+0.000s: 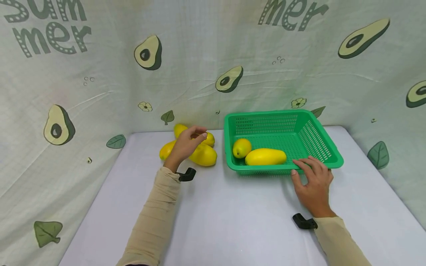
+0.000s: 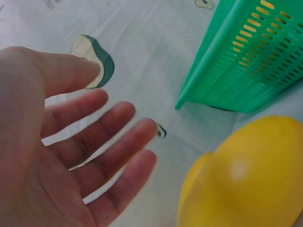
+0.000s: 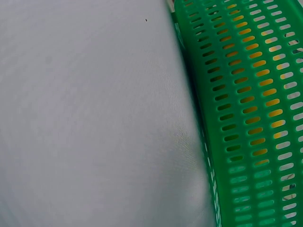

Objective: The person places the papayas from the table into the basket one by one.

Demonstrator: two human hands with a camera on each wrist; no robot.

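Observation:
My left hand (image 1: 188, 142) hovers over a group of smooth yellow fruits (image 1: 203, 155) left of the basket. In the left wrist view its fingers spread loosely with nothing in the palm, and a big yellow fruit (image 2: 255, 175) sits to their right. My right hand (image 1: 313, 186) holds the near rim of a green plastic basket (image 1: 266, 169) toward its right end, fingers over the rim and thumb outside. Inside the basket lie a lemon (image 1: 242, 148) and a long yellow fruit (image 1: 265, 157). The right wrist view shows only the basket's slotted wall (image 3: 251, 113), yellow showing through, not the hand.
A white cloth covers the table (image 1: 226, 214). Behind it hangs a pale curtain (image 1: 196, 48) printed with avocados and leaves, close to the back of the basket and fruit. Each wrist carries a black camera mount (image 1: 187, 174).

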